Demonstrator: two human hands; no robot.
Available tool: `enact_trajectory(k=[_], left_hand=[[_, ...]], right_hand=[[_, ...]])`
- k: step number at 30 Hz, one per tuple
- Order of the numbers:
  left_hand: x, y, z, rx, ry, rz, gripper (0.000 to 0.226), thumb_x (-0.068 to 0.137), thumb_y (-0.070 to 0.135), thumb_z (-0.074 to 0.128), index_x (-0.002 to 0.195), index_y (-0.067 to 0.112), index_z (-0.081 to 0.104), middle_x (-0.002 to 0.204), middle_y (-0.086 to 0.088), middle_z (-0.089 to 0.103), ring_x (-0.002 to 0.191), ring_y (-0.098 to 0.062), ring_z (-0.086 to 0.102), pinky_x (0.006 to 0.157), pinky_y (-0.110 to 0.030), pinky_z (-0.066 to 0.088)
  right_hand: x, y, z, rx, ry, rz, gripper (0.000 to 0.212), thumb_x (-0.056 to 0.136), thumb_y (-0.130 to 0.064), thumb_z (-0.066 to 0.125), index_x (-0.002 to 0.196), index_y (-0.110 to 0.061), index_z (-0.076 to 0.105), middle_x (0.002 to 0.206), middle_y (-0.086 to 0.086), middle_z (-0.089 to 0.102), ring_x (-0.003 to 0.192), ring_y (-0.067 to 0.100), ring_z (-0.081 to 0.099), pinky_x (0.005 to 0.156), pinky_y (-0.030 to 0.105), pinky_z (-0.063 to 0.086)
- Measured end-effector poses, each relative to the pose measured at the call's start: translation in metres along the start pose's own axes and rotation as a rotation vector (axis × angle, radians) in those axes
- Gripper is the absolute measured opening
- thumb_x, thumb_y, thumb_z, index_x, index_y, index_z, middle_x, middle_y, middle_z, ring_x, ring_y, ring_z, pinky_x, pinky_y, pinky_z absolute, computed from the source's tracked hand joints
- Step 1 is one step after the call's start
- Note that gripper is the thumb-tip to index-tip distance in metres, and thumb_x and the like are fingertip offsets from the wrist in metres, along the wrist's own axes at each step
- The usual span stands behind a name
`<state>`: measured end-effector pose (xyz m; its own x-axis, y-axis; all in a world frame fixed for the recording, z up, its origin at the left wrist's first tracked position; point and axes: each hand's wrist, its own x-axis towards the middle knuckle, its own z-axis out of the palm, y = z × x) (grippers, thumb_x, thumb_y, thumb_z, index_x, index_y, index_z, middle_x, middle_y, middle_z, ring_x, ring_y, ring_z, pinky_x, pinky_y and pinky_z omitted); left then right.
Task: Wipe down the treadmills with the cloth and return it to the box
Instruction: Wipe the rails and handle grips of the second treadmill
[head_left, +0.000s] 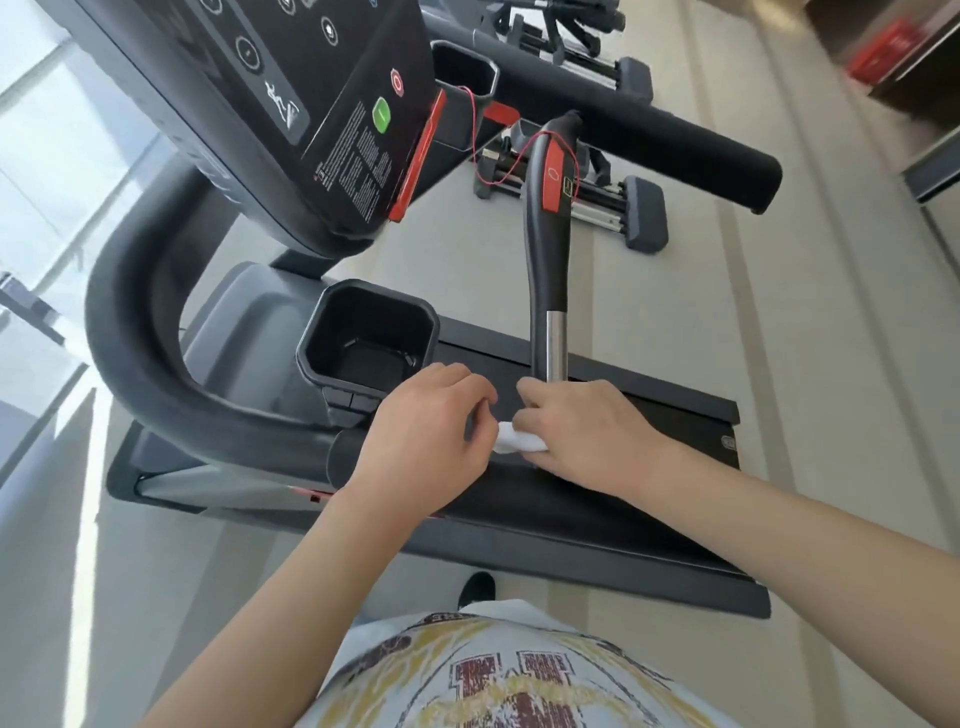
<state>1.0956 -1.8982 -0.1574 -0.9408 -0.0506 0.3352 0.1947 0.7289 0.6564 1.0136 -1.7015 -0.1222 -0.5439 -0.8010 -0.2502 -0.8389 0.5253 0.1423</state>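
Both hands meet just below the treadmill (571, 499) console, over the belt. The right hand (587, 431) has its fingers curled around a small white cloth (519, 441), bunched so that only a wad shows between the hands. The left hand (431, 431) is beside it with fingers bent in toward the cloth; whether it pinches the cloth or only touches it I cannot tell. This looks like the wiping stage, with the cloth being refolded or regripped rather than rubbed on a surface. The next move probably calls for one hand to take the cloth flat and carry it to a part of the machine: the upright handle (548, 249) just beyond the right knuckles, the cup holder (369, 332) near the left hand, or the console (311, 119) above. Room is tight ahead, since the handle and the cup holder flank the hands and the curved side rail (156, 374) closes the left. A thin red cord (480, 150) hangs near the handle top and could snag. Floor to the right is open. No box is in view.
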Motion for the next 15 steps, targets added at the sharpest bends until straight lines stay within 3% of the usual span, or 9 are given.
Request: enact_trajectory(k=[2, 6, 9, 12, 15], left_hand=[[0.0, 0.0, 0.001, 0.003, -0.005, 0.002, 0.017, 0.093, 0.019, 0.058, 0.097, 0.016, 0.074, 0.082, 0.007, 0.064, 0.072, -0.013, 0.053, 0.062, -0.034, 0.051], [0.002, 0.003, 0.003, 0.034, -0.022, 0.002, 0.018, 0.092, 0.018, 0.058, 0.097, 0.015, 0.075, 0.08, 0.006, 0.064, 0.074, -0.017, 0.057, 0.065, -0.037, 0.053], [0.003, 0.005, 0.003, 0.052, -0.033, -0.005, 0.019, 0.092, 0.018, 0.057, 0.097, 0.016, 0.075, 0.082, 0.007, 0.066, 0.077, -0.019, 0.06, 0.069, -0.038, 0.054], [0.003, 0.007, 0.002, 0.065, -0.031, -0.007, 0.019, 0.091, 0.017, 0.058, 0.097, 0.016, 0.076, 0.084, 0.007, 0.068, 0.078, -0.018, 0.062, 0.07, -0.035, 0.053], [0.003, 0.009, 0.004, 0.095, -0.019, -0.016, 0.019, 0.092, 0.017, 0.058, 0.097, 0.016, 0.076, 0.084, 0.006, 0.068, 0.077, -0.018, 0.061, 0.069, -0.034, 0.053]], right_hand=[[0.004, 0.008, 0.003, -0.01, 0.064, -0.005, 0.019, 0.085, -0.036, 0.074, 0.077, -0.021, 0.066, 0.082, -0.003, 0.045, 0.052, 0.021, 0.045, 0.044, 0.026, 0.023], [0.035, 0.047, -0.005, 0.02, 0.451, 0.155, 0.015, 0.089, -0.031, 0.076, 0.079, -0.022, 0.071, 0.079, -0.001, 0.049, 0.054, 0.014, 0.03, 0.043, 0.023, 0.028], [0.06, 0.062, -0.012, 0.086, 0.632, 0.272, 0.02, 0.094, -0.039, 0.072, 0.093, -0.019, 0.073, 0.086, 0.002, 0.054, 0.054, 0.019, 0.041, 0.047, 0.023, 0.032], [0.06, 0.058, -0.006, 0.242, 0.7, 0.329, 0.023, 0.096, -0.039, 0.068, 0.099, -0.016, 0.071, 0.091, 0.003, 0.055, 0.059, 0.021, 0.049, 0.052, 0.024, 0.033], [0.028, 0.042, 0.018, 0.289, 0.65, 0.205, 0.022, 0.095, -0.038, 0.067, 0.094, -0.016, 0.07, 0.09, 0.002, 0.054, 0.061, 0.017, 0.047, 0.053, 0.023, 0.03]])
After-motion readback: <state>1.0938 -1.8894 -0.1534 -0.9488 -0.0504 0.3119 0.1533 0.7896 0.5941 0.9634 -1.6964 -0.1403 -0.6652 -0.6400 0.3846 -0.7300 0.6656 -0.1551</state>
